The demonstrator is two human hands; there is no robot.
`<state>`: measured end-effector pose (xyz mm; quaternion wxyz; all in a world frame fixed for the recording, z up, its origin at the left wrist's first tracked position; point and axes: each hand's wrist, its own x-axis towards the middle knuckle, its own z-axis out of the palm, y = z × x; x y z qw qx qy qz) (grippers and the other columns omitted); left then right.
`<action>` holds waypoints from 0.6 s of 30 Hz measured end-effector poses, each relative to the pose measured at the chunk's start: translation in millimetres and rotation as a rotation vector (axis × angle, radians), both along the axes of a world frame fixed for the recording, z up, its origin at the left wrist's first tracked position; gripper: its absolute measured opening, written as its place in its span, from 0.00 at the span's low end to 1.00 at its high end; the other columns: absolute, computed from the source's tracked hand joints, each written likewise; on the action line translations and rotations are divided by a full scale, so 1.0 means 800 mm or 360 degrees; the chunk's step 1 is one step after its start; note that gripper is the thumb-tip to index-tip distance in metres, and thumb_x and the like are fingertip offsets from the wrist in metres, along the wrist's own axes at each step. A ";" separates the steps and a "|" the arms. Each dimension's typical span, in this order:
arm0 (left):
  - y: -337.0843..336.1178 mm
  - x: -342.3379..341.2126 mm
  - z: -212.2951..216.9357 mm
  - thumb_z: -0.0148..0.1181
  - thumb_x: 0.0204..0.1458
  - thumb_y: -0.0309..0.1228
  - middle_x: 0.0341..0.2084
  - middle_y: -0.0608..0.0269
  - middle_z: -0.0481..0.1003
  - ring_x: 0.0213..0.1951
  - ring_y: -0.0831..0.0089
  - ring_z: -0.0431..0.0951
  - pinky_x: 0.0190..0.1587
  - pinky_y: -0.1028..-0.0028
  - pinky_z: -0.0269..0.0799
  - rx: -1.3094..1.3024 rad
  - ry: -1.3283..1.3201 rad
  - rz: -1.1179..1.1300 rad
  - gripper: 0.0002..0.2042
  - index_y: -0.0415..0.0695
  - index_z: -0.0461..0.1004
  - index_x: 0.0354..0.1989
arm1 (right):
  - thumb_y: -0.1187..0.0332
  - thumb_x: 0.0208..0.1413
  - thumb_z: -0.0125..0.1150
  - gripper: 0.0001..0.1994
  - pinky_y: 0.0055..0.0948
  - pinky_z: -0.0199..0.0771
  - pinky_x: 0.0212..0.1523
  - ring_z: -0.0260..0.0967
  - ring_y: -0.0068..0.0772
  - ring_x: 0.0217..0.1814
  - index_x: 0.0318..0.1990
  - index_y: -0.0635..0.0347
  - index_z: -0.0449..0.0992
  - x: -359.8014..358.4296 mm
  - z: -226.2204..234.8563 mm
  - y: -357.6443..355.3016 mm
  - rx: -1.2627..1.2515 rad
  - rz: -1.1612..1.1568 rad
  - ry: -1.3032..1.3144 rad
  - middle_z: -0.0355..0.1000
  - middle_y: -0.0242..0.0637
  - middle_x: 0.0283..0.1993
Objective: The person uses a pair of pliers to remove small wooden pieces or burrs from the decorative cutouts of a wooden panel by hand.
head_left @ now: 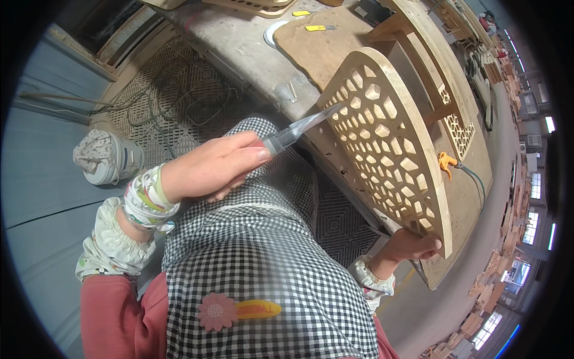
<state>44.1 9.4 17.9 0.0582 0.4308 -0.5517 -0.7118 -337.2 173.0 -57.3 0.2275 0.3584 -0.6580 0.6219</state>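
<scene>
My left hand is closed around the handle of a knife with a grey collar and a narrow pointed blade. The blade's tip reaches the upper left edge of a curved wooden panel, which is pierced by many polygonal holes. Whether the tip touches the wood or only passes in front of it, I cannot tell. At the panel's lower end my right hand grips its edge, the thumb on the rim and the other fingers partly hidden. The panel stands tilted upright at the near side of the workbench.
A wooden frame with a similar lattice stands behind the panel. Beside it lies an orange air blow gun on a hose. Yellow utility knives rest on a brown board. A white bucket and cables on matting are at left.
</scene>
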 end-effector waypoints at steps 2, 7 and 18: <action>-0.005 -0.008 -0.002 0.48 0.75 0.46 0.22 0.72 0.68 0.16 0.84 0.66 0.18 0.80 0.62 -0.0009 -0.0037 -0.0014 0.16 0.45 0.68 0.43 | 0.35 0.76 0.36 0.38 0.35 0.74 0.37 0.72 0.32 0.37 0.39 0.68 0.75 0.002 0.000 -0.004 -0.0064 0.0006 -0.0026 0.71 0.37 0.37; -0.017 -0.024 -0.002 0.49 0.74 0.47 0.22 0.71 0.69 0.16 0.84 0.66 0.17 0.80 0.62 -0.0019 0.0005 -0.0065 0.16 0.46 0.68 0.42 | 0.30 0.74 0.35 0.41 0.35 0.75 0.38 0.72 0.31 0.36 0.38 0.67 0.73 0.001 0.000 0.003 0.0024 0.0023 -0.0106 0.72 0.38 0.35; -0.023 -0.042 -0.001 0.48 0.75 0.46 0.24 0.71 0.69 0.17 0.85 0.67 0.18 0.81 0.62 -0.0027 0.0015 -0.0045 0.17 0.44 0.70 0.44 | 0.27 0.72 0.34 0.41 0.36 0.82 0.39 0.75 0.33 0.36 0.38 0.65 0.69 -0.018 -0.017 0.021 0.0272 -0.0185 0.0205 0.75 0.43 0.35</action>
